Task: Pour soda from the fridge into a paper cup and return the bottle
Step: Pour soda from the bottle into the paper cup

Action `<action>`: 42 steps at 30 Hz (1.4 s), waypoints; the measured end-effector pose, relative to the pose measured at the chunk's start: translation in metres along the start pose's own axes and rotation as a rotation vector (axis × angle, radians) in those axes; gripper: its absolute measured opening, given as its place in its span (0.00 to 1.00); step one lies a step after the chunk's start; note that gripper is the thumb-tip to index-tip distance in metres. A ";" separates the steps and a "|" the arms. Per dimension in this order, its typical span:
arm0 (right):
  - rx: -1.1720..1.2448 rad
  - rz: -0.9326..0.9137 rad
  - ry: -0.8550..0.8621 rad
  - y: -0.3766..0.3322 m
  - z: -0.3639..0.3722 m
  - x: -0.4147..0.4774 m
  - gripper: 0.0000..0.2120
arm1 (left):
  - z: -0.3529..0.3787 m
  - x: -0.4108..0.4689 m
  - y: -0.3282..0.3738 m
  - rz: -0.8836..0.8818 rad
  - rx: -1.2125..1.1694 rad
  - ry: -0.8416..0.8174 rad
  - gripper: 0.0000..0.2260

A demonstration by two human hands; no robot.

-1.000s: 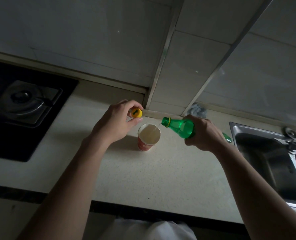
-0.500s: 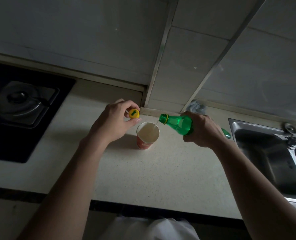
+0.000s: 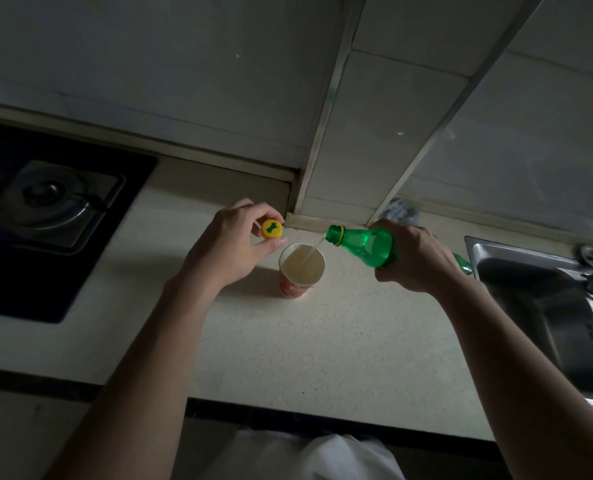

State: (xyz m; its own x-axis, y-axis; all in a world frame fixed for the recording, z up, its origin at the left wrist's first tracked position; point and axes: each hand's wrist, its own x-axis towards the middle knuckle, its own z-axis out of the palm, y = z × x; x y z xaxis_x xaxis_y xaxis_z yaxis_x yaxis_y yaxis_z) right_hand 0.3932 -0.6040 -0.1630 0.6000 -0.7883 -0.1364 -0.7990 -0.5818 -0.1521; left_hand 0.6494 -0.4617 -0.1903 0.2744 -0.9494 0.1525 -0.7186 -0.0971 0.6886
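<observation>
The countertop runs wide from wall to dark front edge, with the stove on the left and the sink on the right. The right hand grips the tilted green bottle, which streams soda into the paper cup standing mid-counter. The left hand pinches the yellow cap just beside the rim. The stream shows plainer than half a second ago, and the hands have barely shifted.

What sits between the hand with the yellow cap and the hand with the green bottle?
The paper cup stands on the counter between them, the green bottle pouring soda into it, as the head view shows.
</observation>
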 end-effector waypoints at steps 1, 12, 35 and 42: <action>-0.002 0.001 -0.001 0.000 0.000 0.000 0.36 | 0.000 0.000 0.000 -0.001 0.001 0.000 0.12; -0.002 -0.001 0.007 0.001 -0.003 0.002 0.35 | 0.002 -0.001 -0.003 -0.012 -0.020 0.006 0.11; -0.010 -0.003 0.008 0.001 -0.003 0.002 0.36 | 0.002 0.000 -0.005 -0.011 -0.027 0.004 0.12; -0.012 -0.022 0.001 0.001 -0.001 0.003 0.36 | 0.001 -0.001 -0.008 -0.005 -0.025 0.014 0.12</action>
State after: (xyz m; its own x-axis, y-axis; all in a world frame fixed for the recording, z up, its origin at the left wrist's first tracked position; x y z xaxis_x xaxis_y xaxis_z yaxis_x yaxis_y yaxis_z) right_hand 0.3945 -0.6069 -0.1628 0.6175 -0.7754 -0.1319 -0.7859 -0.6016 -0.1429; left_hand 0.6542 -0.4600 -0.1971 0.2873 -0.9446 0.1585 -0.7009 -0.0945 0.7070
